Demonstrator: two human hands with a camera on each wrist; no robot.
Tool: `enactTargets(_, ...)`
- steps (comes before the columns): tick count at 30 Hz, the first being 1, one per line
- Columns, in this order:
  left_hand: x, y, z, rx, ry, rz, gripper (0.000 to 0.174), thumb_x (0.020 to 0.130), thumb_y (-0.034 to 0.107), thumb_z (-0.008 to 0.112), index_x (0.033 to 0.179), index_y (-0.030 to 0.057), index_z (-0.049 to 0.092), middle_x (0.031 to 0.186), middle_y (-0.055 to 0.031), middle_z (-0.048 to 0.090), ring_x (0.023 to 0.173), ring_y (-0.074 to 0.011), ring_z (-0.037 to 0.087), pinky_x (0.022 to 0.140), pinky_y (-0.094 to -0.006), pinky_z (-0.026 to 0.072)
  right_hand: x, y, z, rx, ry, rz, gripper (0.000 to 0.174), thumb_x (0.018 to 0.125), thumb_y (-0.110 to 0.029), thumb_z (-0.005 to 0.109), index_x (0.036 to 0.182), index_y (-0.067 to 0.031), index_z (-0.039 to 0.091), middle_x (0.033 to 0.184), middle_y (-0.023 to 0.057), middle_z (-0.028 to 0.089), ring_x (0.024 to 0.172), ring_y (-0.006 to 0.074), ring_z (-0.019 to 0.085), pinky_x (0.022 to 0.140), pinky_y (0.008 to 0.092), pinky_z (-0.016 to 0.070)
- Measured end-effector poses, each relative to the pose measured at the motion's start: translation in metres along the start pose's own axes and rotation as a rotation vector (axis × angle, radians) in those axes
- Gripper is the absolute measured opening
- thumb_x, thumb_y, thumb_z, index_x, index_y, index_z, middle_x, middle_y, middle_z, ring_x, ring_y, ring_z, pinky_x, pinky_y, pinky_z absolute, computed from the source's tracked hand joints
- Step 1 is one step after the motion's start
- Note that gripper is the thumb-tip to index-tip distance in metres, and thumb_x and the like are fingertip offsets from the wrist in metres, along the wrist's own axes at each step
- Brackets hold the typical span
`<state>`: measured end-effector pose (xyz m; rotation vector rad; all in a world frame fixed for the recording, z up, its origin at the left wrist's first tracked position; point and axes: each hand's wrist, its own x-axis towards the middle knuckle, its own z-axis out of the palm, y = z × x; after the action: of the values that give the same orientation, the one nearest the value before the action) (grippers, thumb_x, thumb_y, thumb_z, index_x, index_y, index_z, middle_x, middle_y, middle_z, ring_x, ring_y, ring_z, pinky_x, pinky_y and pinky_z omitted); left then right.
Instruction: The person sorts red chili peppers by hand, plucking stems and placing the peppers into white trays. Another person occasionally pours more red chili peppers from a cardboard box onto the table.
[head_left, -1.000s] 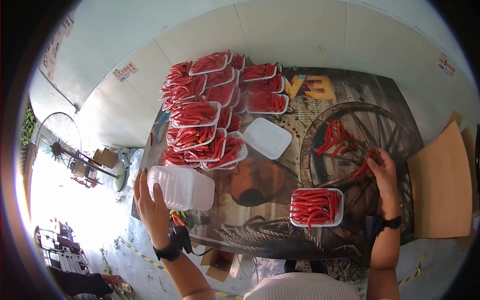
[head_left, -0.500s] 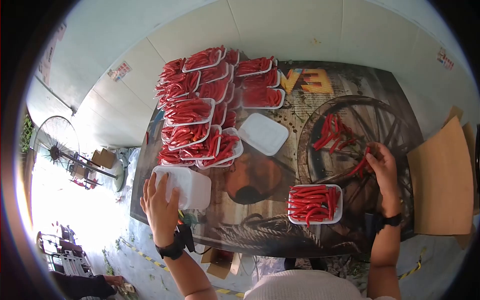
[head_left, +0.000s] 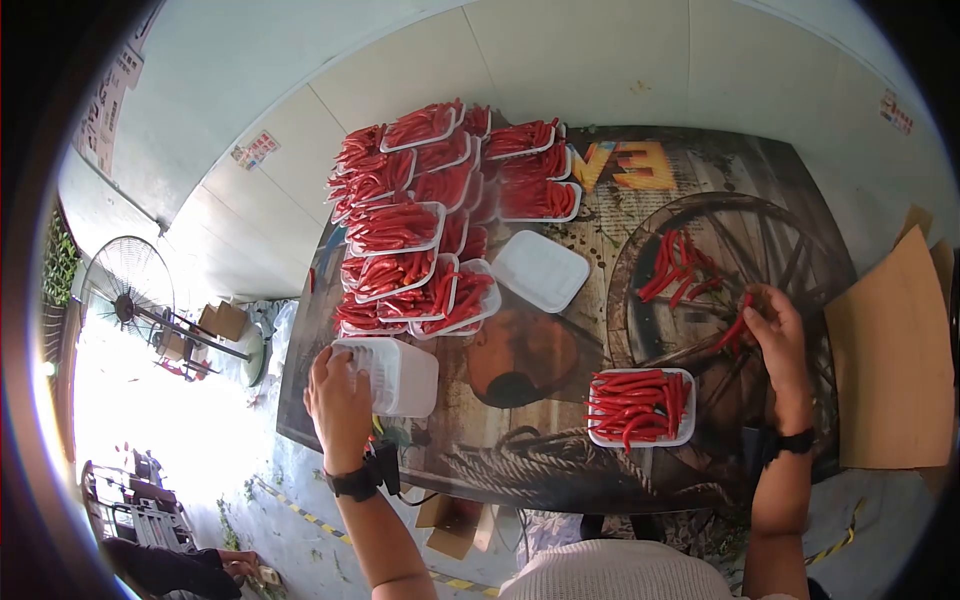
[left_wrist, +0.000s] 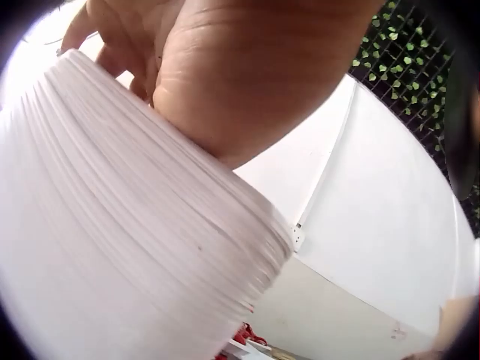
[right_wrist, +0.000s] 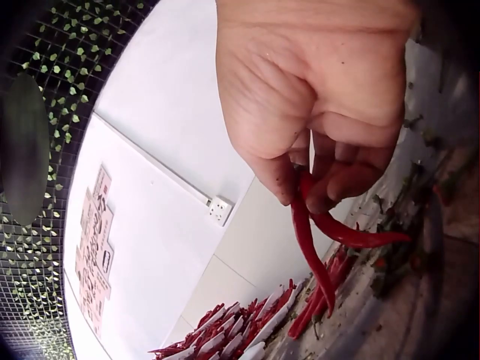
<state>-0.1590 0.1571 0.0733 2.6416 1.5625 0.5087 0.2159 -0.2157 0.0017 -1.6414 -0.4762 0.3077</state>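
My left hand point(head_left: 340, 408) rests over a stack of nested white foam trays point(head_left: 408, 375) at the table's left front. In the left wrist view, its loosely bent fingers point(left_wrist: 112, 56) reach past the upper edge of the stack. My right hand point(head_left: 782, 342) pinches red chili peppers point(right_wrist: 313, 255) between thumb and fingers; two hang down in the right wrist view. Left of and nearer than that hand, a white tray point(head_left: 690, 420) holds a layer of red chilies. Loose chilies point(head_left: 672, 262) lie beyond the hand on the wheel picture.
Many chili-filled trays point(head_left: 400, 225) are piled at the back left. An upside-down or bare white tray point(head_left: 541, 271) lies beside them. A cardboard box point(head_left: 890, 360) stands at the table's right edge. To the left are a floor fan point(head_left: 125, 305) and part of another person point(head_left: 170, 570).
My left hand has moved from the left side of the tray stack to over its top. My right hand keeps its pinch on the chilies and has barely shifted.
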Motion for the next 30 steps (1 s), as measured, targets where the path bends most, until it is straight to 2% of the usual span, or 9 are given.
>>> enactTargets(2, 0.002, 0.004, -0.003, 0.049, 0.008, -0.001, 0.043, 0.094, 0.023, 0.057, 0.134, 0.0061, 0.056, 0.149, -0.0173, 0.045, 0.139, -0.0384, 0.041, 0.114, -0.0498, 0.0311, -0.001, 0.001, 0.0, 0.015, -0.019, 0.007, 0.028, 0.097, -0.011, 0.065, 0.124, -0.0038, 0.059, 0.098, -0.003, 0.062, 0.077, 0.0032, 0.056, 0.067, 0.02, 0.0459)
enactTargets(4, 0.003, 0.009, -0.002, -0.132, 0.307, 0.065, 0.051, 0.099, 0.032, 0.052, 0.145, 0.0088, 0.048, 0.155, -0.018, 0.039, 0.145, -0.0366, 0.033, 0.118, -0.0518, 0.0243, 0.0, 0.005, 0.0, 0.046, -0.014, 0.004, 0.029, 0.097, -0.01, 0.065, 0.124, -0.0035, 0.059, 0.098, -0.0028, 0.063, 0.077, 0.0032, 0.056, 0.067, 0.0199, 0.0458)
enactTargets(7, -0.002, 0.016, 0.012, 0.104, -0.115, 0.047, 0.059, 0.102, 0.041, 0.046, 0.153, 0.0113, 0.039, 0.158, -0.0185, 0.036, 0.146, -0.0367, 0.032, 0.119, -0.0539, 0.0204, -0.003, -0.002, 0.004, 0.069, 0.005, 0.016, 0.03, 0.097, -0.009, 0.064, 0.126, -0.0028, 0.058, 0.096, -0.0025, 0.063, 0.077, 0.0033, 0.056, 0.067, 0.02, 0.0455)
enactTargets(12, -0.004, 0.01, 0.023, 0.006, -0.055, 0.126, 0.064, 0.102, 0.045, 0.044, 0.156, 0.0126, 0.033, 0.16, -0.0177, 0.032, 0.148, -0.0363, 0.03, 0.12, -0.0533, 0.0185, -0.006, -0.011, 0.008, 0.068, -0.036, 0.016, 0.032, 0.096, -0.008, 0.064, 0.127, -0.0024, 0.058, 0.094, -0.002, 0.062, 0.075, 0.0035, 0.055, 0.065, 0.0204, 0.046)
enactTargets(15, -0.004, 0.032, 0.005, 0.005, 0.018, 0.075, 0.06, 0.102, 0.04, 0.046, 0.154, 0.0101, 0.037, 0.158, -0.0182, 0.035, 0.146, -0.0366, 0.032, 0.118, -0.051, 0.024, -0.011, -0.016, 0.011, 0.146, -0.063, 0.048, 0.031, 0.096, -0.009, 0.065, 0.126, -0.0036, 0.058, 0.093, -0.0017, 0.063, 0.076, 0.0038, 0.057, 0.065, 0.0199, 0.0467)
enactTargets(19, -0.032, 0.095, -0.009, -0.527, 0.271, 0.292, 0.049, 0.102, 0.027, 0.051, 0.144, 0.0022, 0.048, 0.139, -0.0213, 0.054, 0.129, -0.035, 0.051, 0.11, -0.0414, 0.0372, -0.022, -0.025, 0.024, 0.249, -0.114, 0.078, 0.026, 0.095, -0.007, 0.065, 0.12, -0.0041, 0.06, 0.095, 0.0002, 0.064, 0.081, 0.006, 0.062, 0.066, 0.0215, 0.0515)
enactTargets(23, -0.059, 0.16, 0.02, -1.154, -0.755, 0.428, 0.044, 0.096, 0.017, 0.063, 0.136, 0.0001, 0.054, 0.118, -0.0164, 0.065, 0.111, -0.03, 0.063, 0.096, -0.0373, 0.0479, -0.026, -0.025, 0.04, 0.295, -0.244, 0.075, 0.025, 0.092, -0.007, 0.07, 0.115, -0.0039, 0.06, 0.098, -0.0003, 0.063, 0.083, 0.0068, 0.063, 0.068, 0.0219, 0.0525)
enactTargets(26, -0.06, 0.189, 0.052, -1.015, -0.748, 0.705, 0.046, 0.097, 0.016, 0.065, 0.136, -0.0025, 0.051, 0.122, -0.0143, 0.065, 0.116, -0.0203, 0.061, 0.096, -0.032, 0.0481, -0.028, -0.022, 0.044, 0.335, -0.31, 0.108, 0.024, 0.091, -0.008, 0.072, 0.112, -0.0039, 0.06, 0.099, -0.0009, 0.062, 0.084, 0.0063, 0.062, 0.07, 0.0211, 0.051)
enactTargets(30, -0.061, 0.204, 0.072, -1.183, -0.718, 0.535, 0.035, 0.091, 0.013, 0.07, 0.122, -0.0015, 0.061, 0.108, -0.0149, 0.067, 0.1, -0.028, 0.065, 0.087, -0.0354, 0.0508, -0.031, -0.029, 0.048, 0.346, -0.343, 0.14, 0.02, 0.091, -0.007, 0.074, 0.106, -0.0038, 0.061, 0.097, -0.0014, 0.06, 0.088, 0.0055, 0.059, 0.074, 0.0204, 0.0482)
